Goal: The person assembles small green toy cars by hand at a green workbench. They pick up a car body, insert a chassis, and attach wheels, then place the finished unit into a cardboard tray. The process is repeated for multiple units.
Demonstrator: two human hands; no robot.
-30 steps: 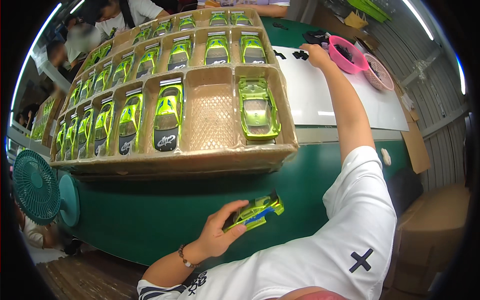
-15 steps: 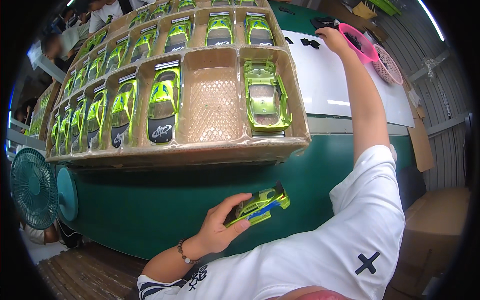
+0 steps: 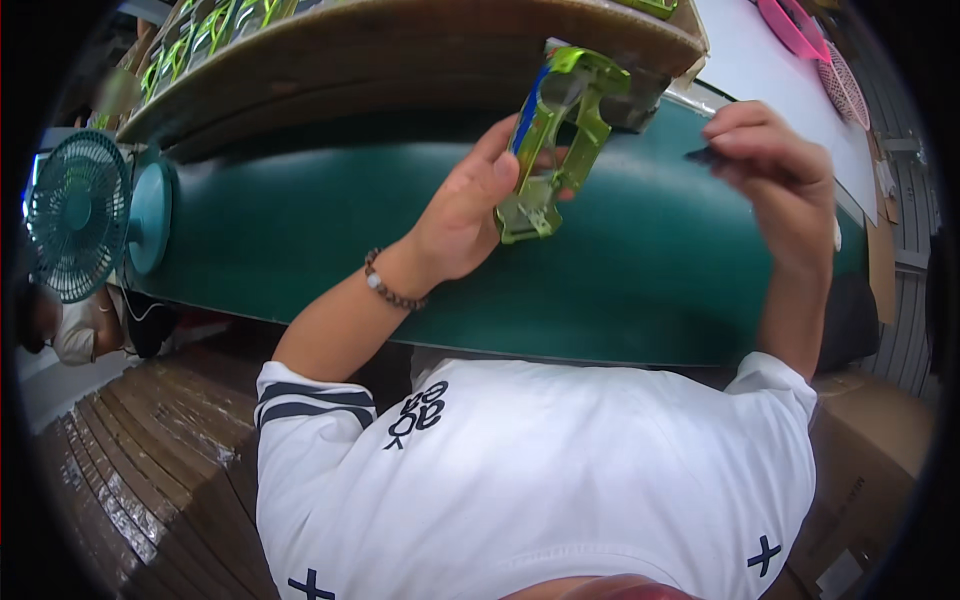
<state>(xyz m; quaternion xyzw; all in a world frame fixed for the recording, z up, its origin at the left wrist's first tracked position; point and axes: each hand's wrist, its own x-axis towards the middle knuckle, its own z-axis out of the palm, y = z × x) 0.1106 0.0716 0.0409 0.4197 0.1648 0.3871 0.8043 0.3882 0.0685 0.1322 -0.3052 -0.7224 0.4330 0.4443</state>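
My left hand (image 3: 470,205) grips a green toy car body shell (image 3: 590,135) by its side, thumb on the near edge. The shell is turned so its hollow underside faces up, and a blue stripe shows along its left flank. To the right, my right hand (image 3: 775,165) is closed in a pinch on a small black part (image 3: 705,157), blurred, whose exact kind I cannot make out. A gap over the green tabletop (image 3: 660,270) separates that part from the shell.
A brown divided tray (image 3: 400,75) holding several green car shells runs along the far side. Beyond it on the right are a white board (image 3: 735,50), a pink basket (image 3: 795,28) and a pale pink perforated basket (image 3: 843,88). A teal fan (image 3: 80,215) stands at the left.
My right hand has come back from beside the pink basket, now with a small black part. My left hand has raised the shell and turned its underside up. The view has tipped nearer my body.
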